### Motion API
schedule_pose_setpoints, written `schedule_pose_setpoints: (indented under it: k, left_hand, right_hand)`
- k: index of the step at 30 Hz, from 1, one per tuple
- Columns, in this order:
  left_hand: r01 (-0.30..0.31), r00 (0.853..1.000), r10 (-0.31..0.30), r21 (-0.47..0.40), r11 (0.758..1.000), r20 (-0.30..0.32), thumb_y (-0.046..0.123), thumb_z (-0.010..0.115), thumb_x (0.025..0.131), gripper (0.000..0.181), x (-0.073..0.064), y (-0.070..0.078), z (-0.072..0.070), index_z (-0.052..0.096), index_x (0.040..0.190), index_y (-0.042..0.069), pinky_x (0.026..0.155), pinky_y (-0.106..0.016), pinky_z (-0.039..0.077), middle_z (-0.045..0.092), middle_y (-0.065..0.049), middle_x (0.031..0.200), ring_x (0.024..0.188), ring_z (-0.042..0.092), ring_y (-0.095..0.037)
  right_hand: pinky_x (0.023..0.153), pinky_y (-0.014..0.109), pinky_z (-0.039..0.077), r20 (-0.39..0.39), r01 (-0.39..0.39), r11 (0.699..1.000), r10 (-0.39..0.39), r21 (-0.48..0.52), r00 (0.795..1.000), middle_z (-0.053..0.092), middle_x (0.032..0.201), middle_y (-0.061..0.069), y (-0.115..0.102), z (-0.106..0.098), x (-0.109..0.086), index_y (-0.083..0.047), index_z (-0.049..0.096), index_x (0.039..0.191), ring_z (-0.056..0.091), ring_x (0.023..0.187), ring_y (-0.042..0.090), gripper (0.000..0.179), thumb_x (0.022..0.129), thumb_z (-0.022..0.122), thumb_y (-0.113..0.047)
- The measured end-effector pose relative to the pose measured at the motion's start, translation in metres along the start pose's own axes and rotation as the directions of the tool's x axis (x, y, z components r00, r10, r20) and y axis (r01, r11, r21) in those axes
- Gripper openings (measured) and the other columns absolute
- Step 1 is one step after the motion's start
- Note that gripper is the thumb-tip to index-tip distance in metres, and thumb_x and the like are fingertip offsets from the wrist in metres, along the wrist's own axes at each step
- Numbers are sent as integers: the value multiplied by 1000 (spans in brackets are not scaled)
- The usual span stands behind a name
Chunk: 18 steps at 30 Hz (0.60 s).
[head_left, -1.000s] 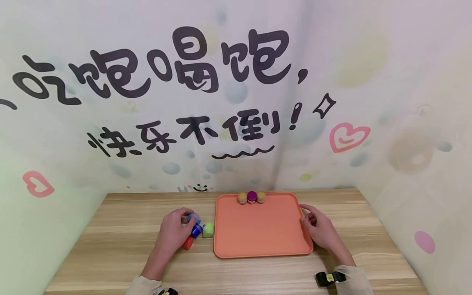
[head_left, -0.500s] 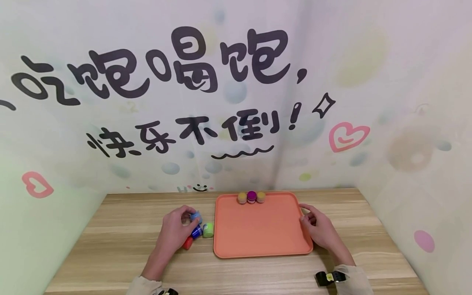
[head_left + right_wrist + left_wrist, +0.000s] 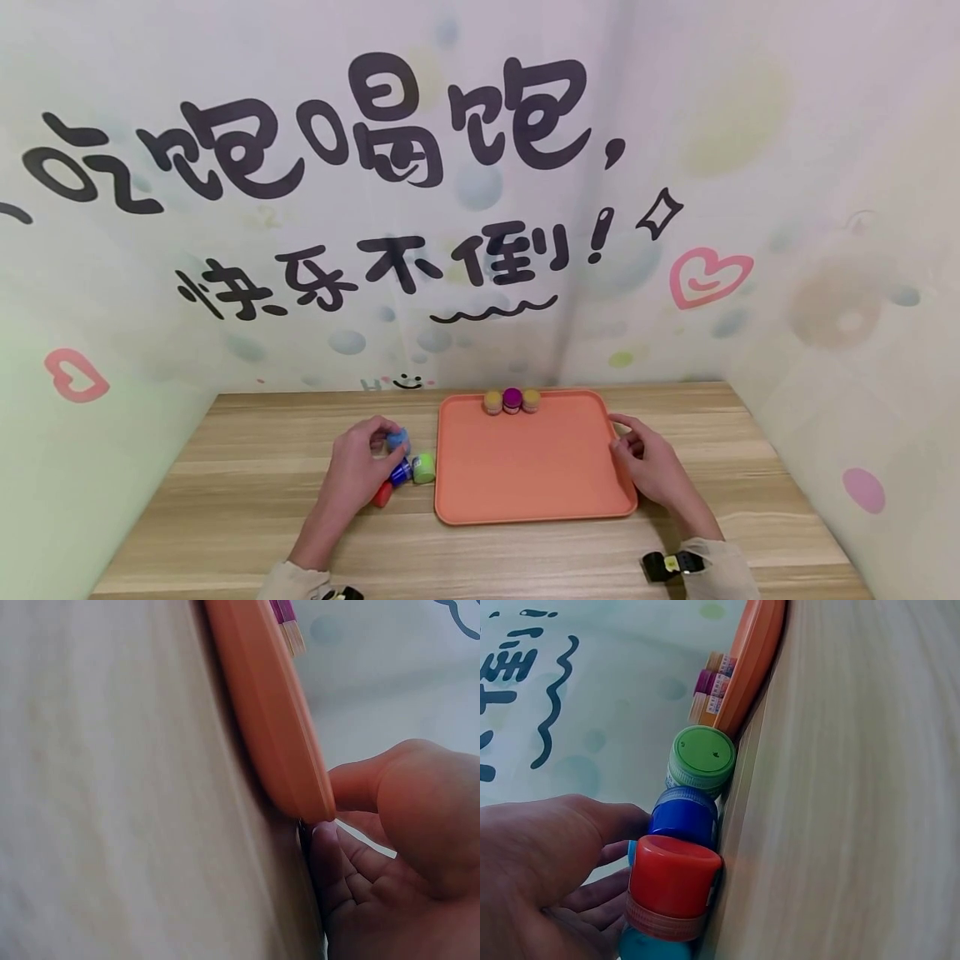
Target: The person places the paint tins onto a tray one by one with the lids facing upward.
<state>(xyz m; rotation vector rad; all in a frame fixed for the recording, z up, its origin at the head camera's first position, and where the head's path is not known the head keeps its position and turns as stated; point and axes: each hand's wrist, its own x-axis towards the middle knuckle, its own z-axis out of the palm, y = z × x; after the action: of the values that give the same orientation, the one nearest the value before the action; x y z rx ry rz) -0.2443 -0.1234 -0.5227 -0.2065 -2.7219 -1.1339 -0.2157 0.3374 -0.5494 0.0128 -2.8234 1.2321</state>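
My left hand [image 3: 360, 462] holds a light blue jar [image 3: 400, 440] between thumb and fingers. A dark blue jar [image 3: 401, 472], a green jar [image 3: 423, 467] and a red jar [image 3: 382, 494] lie close by, left of the orange tray [image 3: 536, 467]. In the left wrist view, the red jar [image 3: 675, 881] and dark blue jar [image 3: 684, 817] cover most of the light blue. At the tray's right side my right hand [image 3: 651, 462] holds the rim, its thumb and fingers at the edge; the right wrist view shows the fingertips against the tray corner [image 3: 300, 780].
Two yellow-lidded jars [image 3: 492, 403] with a purple-lidded jar [image 3: 512, 402] between them stand in a row along the tray's far edge. The wooden table [image 3: 247, 475] meets a printed wall covering [image 3: 375, 350] at the back. Light panels enclose both sides.
The light blue jar has turned and shifted slightly right in my left hand. The dark blue and green jars have nudged a little right. My right hand and the tray are unmoved.
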Motion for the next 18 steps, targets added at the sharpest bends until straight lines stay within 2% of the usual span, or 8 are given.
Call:
schedule_pose_setpoints:
  k: [11, 18]
  left_hand:
    - [-18, 1000, 17, -44, 999, -20, 21, 82, 84, 23, -1, 5, -1, 71, 103, 17, 85, -35, 61, 71, 1, 104, 97, 72, -17]
    - [-74, 997, 71, -72, 995, -34, 19, 83, 84, 23, -1, 10, 1, 71, 103, 16, 83, -33, 61, 71, 2, 103, 94, 72, -14]
  right_hand:
    - [64, 24, 49, 1, 4, 1000, -4, -2, 1000, 64, 93, 5, 0, 0, -1, -15, 53, 143, 57, 77, 15, 42, 101, 59, -13]
    - [63, 25, 48, 0, 12, 1000, -12, -6, 1000, 64, 93, 5, -2, 0, -1, -14, 52, 143, 58, 76, 14, 42, 102, 58, -13]
